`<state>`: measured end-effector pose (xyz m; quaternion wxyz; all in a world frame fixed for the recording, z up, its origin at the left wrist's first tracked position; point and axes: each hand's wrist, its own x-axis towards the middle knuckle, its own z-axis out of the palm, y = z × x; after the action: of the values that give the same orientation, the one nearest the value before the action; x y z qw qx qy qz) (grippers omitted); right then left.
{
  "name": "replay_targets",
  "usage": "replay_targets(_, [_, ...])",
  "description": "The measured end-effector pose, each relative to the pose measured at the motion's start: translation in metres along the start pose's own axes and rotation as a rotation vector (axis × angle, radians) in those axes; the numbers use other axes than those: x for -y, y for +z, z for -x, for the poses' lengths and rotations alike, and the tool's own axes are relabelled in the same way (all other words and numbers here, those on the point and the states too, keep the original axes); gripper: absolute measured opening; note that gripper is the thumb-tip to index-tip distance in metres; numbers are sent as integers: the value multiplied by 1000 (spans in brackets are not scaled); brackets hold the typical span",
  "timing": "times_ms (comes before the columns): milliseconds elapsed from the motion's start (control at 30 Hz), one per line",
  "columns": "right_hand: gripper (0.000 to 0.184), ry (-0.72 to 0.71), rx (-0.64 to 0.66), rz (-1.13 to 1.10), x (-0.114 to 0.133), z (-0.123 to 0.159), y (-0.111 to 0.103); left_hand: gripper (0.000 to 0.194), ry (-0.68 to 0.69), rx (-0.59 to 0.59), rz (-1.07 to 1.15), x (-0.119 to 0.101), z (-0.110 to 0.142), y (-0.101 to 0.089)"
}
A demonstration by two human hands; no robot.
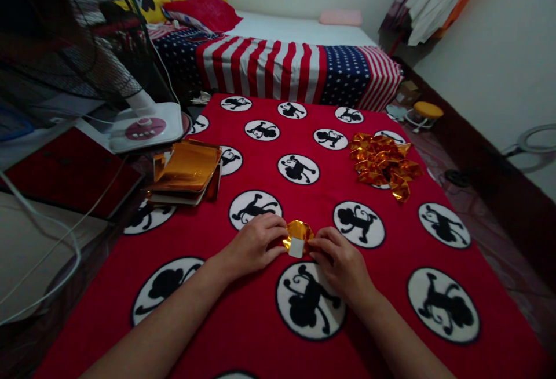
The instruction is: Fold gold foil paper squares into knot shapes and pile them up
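Between my hands, low over the red cloth, is a small piece of folded gold foil paper [299, 229] with a pale patch on its near side. My left hand [259, 243] pinches its left edge between thumb and fingers. On the opposite edge, my right hand [341, 257] grips it the same way. A stack of gold foil sheets [186, 167] lies at the left side of the cloth. Over at the right, a heap of folded gold foil pieces [382, 161] rests on the cloth.
Red cloth with monkey prints [313, 199] covers the surface before me. To the left stand a fan base [147, 127] and a dark red panel [69, 164] with loose cables. A bed with a striped cover [269, 66] is behind; a yellow stool [428, 110] stands at right.
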<state>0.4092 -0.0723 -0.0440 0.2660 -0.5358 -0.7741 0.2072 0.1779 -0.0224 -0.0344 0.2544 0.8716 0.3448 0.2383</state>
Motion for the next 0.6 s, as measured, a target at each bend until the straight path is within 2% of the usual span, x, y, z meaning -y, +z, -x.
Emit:
replay_targets(200, [16, -87, -62, 15, -3, 2, 6, 18, 61, 58, -62, -1, -1, -3])
replay_targets(400, [18, -94, -104, 26, -5, 4, 9, 17, 89, 29, -80, 4, -1, 2])
replay_targets(600, [20, -92, -101, 31, -5, 3, 9, 21, 134, -50, -109, 10, -5, 7])
